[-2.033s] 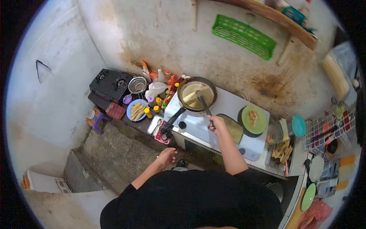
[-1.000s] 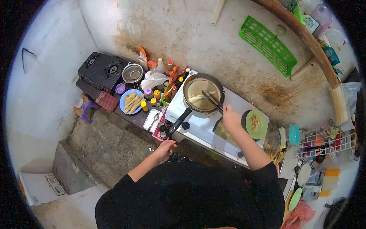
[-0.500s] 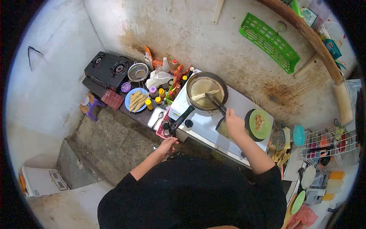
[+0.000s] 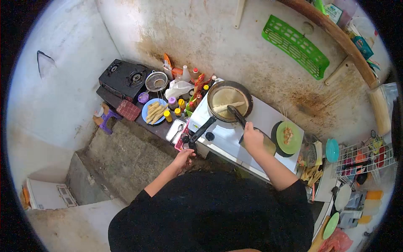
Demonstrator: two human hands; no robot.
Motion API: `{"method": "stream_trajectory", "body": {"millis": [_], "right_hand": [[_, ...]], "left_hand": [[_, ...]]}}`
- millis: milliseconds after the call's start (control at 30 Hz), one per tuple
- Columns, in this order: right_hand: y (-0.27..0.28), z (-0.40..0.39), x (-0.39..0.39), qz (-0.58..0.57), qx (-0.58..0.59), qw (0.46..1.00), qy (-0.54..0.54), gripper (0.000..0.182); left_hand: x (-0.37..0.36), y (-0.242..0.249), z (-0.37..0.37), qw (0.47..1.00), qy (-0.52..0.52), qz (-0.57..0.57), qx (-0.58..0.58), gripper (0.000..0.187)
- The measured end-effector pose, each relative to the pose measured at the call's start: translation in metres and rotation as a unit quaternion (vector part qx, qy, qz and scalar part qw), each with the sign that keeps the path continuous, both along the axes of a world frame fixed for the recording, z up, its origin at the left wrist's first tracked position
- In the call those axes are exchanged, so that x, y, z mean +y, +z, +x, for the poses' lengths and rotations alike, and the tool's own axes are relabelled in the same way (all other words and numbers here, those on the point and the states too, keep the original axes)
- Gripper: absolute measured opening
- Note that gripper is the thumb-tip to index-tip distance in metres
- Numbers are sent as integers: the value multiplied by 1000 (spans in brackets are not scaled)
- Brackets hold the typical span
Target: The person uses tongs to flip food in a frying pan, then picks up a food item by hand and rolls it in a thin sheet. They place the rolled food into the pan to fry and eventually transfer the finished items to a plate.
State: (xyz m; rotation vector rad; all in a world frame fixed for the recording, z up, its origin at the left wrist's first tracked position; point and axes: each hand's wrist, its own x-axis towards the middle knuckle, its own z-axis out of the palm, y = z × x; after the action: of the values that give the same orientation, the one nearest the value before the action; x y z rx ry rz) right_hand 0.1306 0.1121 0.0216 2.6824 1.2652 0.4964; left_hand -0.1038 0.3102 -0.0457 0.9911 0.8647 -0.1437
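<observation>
A dark frying pan (image 4: 247, 90) sits on the white stove, with pale liquid and a light rolled piece of food (image 4: 226, 107) inside. My right hand (image 4: 253, 137) is wrapped round black tongs (image 4: 238, 116), whose tips touch the roll's right part. At the end of the pan's black handle (image 4: 204, 129), my left hand (image 4: 183, 159) has its fingers curled, seemingly round the tip; the contact is partly hidden. To the right of my right hand lies a green plate (image 4: 294, 145) holding a small heap of food and thin sticks.
A blue plate (image 4: 145, 110) of several pale rolls stands left of the stove, near sauce bottles (image 4: 181, 103) and a white tray (image 4: 173, 131). Further left are a black two-burner stove (image 4: 121, 77) and a strainer (image 4: 156, 81). A wire rack (image 4: 361, 157) stands at the right.
The tongs' tips and the roll have shifted slightly lower in the pan. The whole view has moved a little. Both hands keep their grips.
</observation>
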Motion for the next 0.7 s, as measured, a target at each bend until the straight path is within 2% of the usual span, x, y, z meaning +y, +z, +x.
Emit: {"method": "stream_trajectory", "body": {"millis": [67, 167, 267, 367, 467, 700], "right_hand": [[2, -4, 0, 1, 2, 1000, -5, 32], [-1, -6, -2, 10, -23, 1000, 0, 14], [0, -8, -2, -22, 1, 1000, -20, 32], [-24, -1, -2, 28, 11, 997, -70, 30], [6, -11, -5, -3, -33, 999, -42, 30], [12, -13, -9, -4, -12, 999, -40, 31]], "left_hand": [[1, 6, 0, 1000, -7, 7, 5, 22], [-1, 12, 2, 1000, -5, 11, 11, 21], [-6, 11, 2, 1000, 15, 22, -2, 21], [-7, 10, 0, 1000, -2, 29, 4, 21], [-3, 2, -1, 1000, -17, 25, 6, 21], [-5, 5, -1, 1000, 22, 16, -15, 19]]}}
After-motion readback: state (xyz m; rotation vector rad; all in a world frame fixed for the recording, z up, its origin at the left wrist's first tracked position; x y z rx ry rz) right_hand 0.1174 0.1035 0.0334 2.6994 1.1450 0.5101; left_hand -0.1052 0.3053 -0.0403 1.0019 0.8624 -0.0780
